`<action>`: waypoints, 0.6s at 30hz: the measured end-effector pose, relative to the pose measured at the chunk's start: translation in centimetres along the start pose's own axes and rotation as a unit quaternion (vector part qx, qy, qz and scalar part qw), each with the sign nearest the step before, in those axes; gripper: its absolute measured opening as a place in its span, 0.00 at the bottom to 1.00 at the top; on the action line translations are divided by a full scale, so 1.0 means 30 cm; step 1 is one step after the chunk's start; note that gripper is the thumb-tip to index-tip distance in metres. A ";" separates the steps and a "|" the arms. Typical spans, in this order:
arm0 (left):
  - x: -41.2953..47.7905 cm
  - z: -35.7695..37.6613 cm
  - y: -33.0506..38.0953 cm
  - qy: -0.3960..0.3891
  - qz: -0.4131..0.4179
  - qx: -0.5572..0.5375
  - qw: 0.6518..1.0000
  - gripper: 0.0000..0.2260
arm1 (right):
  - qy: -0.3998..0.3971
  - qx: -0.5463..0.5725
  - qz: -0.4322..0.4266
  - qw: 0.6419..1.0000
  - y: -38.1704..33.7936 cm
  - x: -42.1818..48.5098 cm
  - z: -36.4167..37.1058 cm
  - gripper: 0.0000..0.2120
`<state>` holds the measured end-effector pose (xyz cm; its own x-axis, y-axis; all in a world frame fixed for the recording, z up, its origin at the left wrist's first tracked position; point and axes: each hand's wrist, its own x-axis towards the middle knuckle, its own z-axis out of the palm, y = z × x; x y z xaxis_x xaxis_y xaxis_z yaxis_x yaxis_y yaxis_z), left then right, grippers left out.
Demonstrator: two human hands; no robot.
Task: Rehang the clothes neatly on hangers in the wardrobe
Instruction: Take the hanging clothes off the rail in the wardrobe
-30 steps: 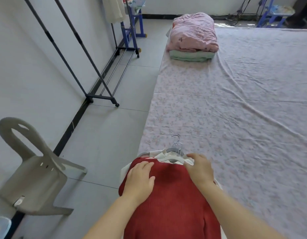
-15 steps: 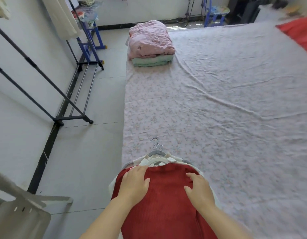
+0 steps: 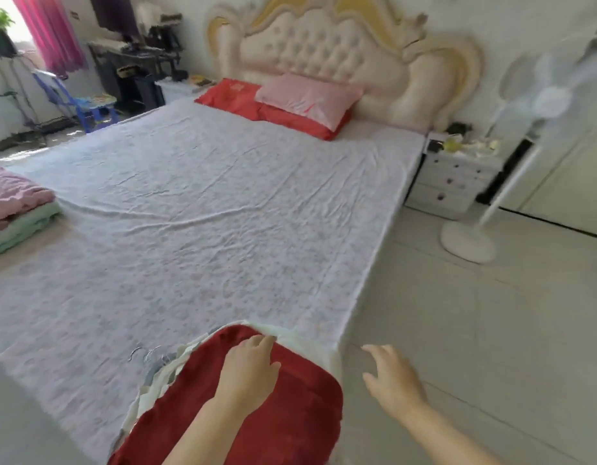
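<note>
A red knitted garment (image 3: 300,397) lies on top of a pile of white clothes (image 3: 163,374) at the near corner of the bed (image 3: 203,209). Metal hanger hooks (image 3: 146,352) stick out of the pile to the left. My left hand (image 3: 250,370) rests flat on the red garment with its fingers relaxed. My right hand (image 3: 391,377) hovers off the pile, over the floor past the bed's edge, fingers spread and holding nothing. No wardrobe or clothes rail shows in this view.
Folded pink and green blankets (image 3: 15,209) lie at the bed's left edge. Red and pink pillows (image 3: 290,99) sit by the headboard. A white nightstand (image 3: 454,172) and a standing fan (image 3: 491,203) stand on the tiled floor to the right.
My view has swung sharply right, from the rail and chair to the headboard side. My right hand has lifted off the red garment and moved right over the floor. The left hand stays on it.
</note>
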<state>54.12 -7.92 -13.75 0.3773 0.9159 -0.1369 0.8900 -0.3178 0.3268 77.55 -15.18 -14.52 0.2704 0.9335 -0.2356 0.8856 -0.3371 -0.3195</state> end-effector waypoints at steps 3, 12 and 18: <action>0.019 0.036 0.224 -0.040 0.101 0.018 0.994 0.22 | 0.051 0.019 0.091 0.994 0.207 -0.181 -0.060 0.23; -0.126 0.231 1.154 -0.116 0.402 0.077 0.905 0.22 | 0.189 0.049 0.360 0.912 0.842 -0.903 -0.238 0.23; -0.499 0.420 1.821 -0.155 0.573 0.046 0.804 0.22 | 0.285 0.078 0.505 0.811 1.205 -1.481 -0.333 0.23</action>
<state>100.31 -42.09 -5.63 0.9955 -0.0911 -0.0261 -0.0771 -0.9387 0.3360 101.33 -67.61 -6.43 0.9981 0.0624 -0.0009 0.0581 -0.9346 -0.3510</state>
